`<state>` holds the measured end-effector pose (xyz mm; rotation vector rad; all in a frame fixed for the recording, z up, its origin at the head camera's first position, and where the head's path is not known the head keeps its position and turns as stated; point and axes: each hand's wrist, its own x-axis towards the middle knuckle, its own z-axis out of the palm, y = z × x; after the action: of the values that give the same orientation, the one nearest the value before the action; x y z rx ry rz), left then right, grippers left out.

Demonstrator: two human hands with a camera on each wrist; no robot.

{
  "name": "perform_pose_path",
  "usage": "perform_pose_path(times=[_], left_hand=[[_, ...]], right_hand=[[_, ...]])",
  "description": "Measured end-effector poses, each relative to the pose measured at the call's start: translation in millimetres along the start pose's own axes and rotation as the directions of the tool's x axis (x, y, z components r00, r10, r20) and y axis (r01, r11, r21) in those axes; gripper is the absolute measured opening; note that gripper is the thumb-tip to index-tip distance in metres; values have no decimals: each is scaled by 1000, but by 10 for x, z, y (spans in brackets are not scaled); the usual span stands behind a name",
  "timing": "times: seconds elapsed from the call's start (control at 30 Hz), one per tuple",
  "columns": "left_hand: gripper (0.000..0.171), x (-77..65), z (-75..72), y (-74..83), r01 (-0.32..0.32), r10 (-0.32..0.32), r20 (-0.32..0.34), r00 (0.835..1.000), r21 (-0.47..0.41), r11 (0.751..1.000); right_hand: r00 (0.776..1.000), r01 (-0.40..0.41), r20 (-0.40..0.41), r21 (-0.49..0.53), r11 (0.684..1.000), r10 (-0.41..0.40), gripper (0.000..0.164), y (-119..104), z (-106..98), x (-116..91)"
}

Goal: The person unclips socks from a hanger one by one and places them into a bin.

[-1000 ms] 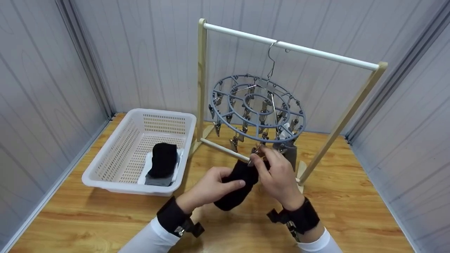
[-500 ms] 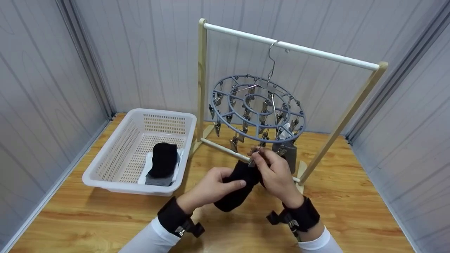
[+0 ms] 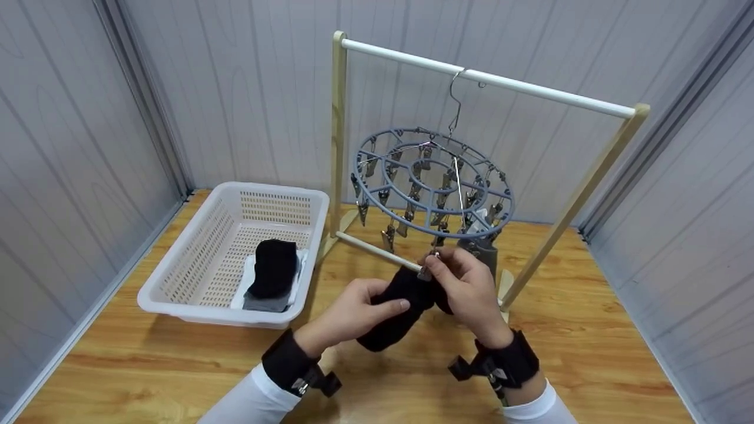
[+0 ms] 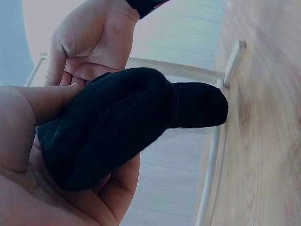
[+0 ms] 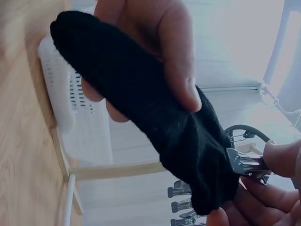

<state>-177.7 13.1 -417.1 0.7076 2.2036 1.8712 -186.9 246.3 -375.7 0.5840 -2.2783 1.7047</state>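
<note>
A black sock (image 3: pixel 392 318) hangs slantwise below the drying hanger, its middle gripped by my left hand (image 3: pixel 362 312) with the thumb laid over it. My right hand (image 3: pixel 471 288) pinches a metal clip (image 5: pixel 247 162) between thumb and fingers; in the right wrist view the clip's mouth is right at the sock's cuff edge. A second black sock end (image 4: pixel 202 106) shows behind the first in the left wrist view. Overhead is the round blue-grey hanger (image 3: pixel 377 203) with several dangling clips. A grey sock (image 3: pixel 487 254) hangs at its right side, partly behind my right hand.
To the left, a white perforated basket (image 3: pixel 177 282) holds a black sock (image 3: pixel 274 268) lying over grey and white ones. The hanger hooks onto the white rail (image 3: pixel 406 56) of a wooden stand (image 3: pixel 574 206). Panelled walls enclose the wooden table (image 3: pixel 565 377).
My right hand has shifted slightly down with the clip, closer to the sock's cuff, and the hanger has swung a little. My left hand keeps its hold in nearly the same place.
</note>
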Motion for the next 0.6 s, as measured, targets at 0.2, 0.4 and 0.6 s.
perform_pose_path(times=[0.2, 0.4, 0.6], left_hand=[[20, 2, -2, 3, 11, -11, 12, 1000, 2, 1000], [20, -7, -14, 25, 23, -24, 19, 1000, 20, 1000], [20, -9, -36, 31, 27, -28, 30, 999, 24, 999]], right_hand=[[1000, 6, -16, 51, 999, -6, 12, -8, -17, 15], [999, 22, -28, 30, 999, -21, 11, -5, -38, 18], [997, 65, -32, 49, 997, -64, 12, 1, -55, 17]])
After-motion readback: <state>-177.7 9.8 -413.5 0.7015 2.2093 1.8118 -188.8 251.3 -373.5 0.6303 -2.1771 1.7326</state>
